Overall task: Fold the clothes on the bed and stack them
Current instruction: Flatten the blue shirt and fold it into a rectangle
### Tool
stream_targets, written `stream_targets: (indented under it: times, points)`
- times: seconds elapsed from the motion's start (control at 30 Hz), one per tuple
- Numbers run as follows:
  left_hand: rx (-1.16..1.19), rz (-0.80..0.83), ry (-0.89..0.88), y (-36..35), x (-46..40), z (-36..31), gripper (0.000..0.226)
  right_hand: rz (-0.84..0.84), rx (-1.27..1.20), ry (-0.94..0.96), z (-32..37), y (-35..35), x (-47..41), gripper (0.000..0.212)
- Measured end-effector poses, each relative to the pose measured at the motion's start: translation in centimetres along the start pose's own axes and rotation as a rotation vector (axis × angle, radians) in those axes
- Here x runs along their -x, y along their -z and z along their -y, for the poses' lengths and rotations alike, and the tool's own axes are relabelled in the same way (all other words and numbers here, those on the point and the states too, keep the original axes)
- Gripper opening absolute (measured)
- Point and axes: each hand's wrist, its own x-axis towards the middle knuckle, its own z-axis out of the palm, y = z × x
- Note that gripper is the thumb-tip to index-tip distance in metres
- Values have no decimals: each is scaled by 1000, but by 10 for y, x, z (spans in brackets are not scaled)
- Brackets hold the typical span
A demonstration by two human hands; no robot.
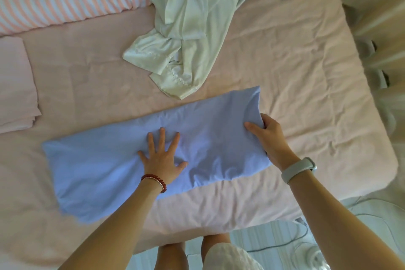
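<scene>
Left hand [162, 155] pressed flat, fingers spread, on blue cloth [98, 171], right hand [266, 136] gripped its right end, pale green shirt [192, 28] lay crumpled beyond, on pink bed [306, 72].

A pink-sheeted bed [306, 55] fills the room, pale curtains [381, 6] hanging along its right side.

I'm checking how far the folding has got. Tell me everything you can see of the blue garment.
The blue garment is soft light-blue cloth, folded into a long, wrinkled band lying slantwise on the pink bed sheet. The left hand presses flat on its middle; the right hand grips its right end.
</scene>
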Motion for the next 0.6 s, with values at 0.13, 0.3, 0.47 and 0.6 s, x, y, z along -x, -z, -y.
stream_targets:
  times: [0.13, 0.3, 0.47, 0.6]
  points:
    - [495, -187, -27, 20, 18, 26, 45, 119, 105, 188, 25, -43, 36, 3]
    - [1238, -142, 288, 42, 52, 86, 21, 242, 196, 265, 43, -131, 74, 30]
    - [1725, -59, 476, 38, 92, 164, 21, 383, 251, 311, 46, -236, 104, 16]
    - [1997, -63, 555, 22, 110, 219, 23, 474, 298, 282, 37, -318, 130, 19]
